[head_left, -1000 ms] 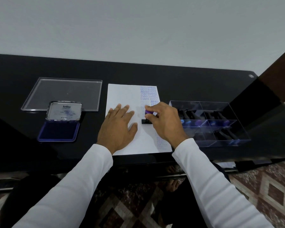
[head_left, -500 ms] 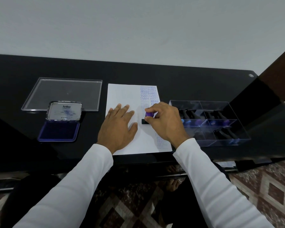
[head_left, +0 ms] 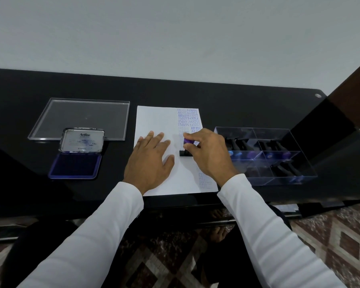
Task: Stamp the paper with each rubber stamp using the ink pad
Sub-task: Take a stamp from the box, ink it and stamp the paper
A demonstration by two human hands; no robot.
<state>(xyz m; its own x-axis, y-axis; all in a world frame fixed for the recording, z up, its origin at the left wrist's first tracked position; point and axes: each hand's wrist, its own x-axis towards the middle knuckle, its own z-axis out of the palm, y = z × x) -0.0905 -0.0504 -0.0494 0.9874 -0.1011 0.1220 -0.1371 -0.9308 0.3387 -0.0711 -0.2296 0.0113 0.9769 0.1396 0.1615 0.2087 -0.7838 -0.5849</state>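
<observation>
A white paper lies on the black table, its right column filled with several blue stamp prints. My left hand lies flat on the paper, fingers straight. My right hand pinches a rubber stamp by its purple-topped handle, with the stamp's black base standing on the paper near the right column. The open blue ink pad sits left of the paper, its lid raised behind it.
A clear compartment box with several more stamps stands right of the paper. A clear flat lid lies behind the ink pad. The table's front edge runs just below my wrists.
My right hand's grip on the stamp handle shifted slightly, and the stamp stays standing on the paper. My left hand has not moved.
</observation>
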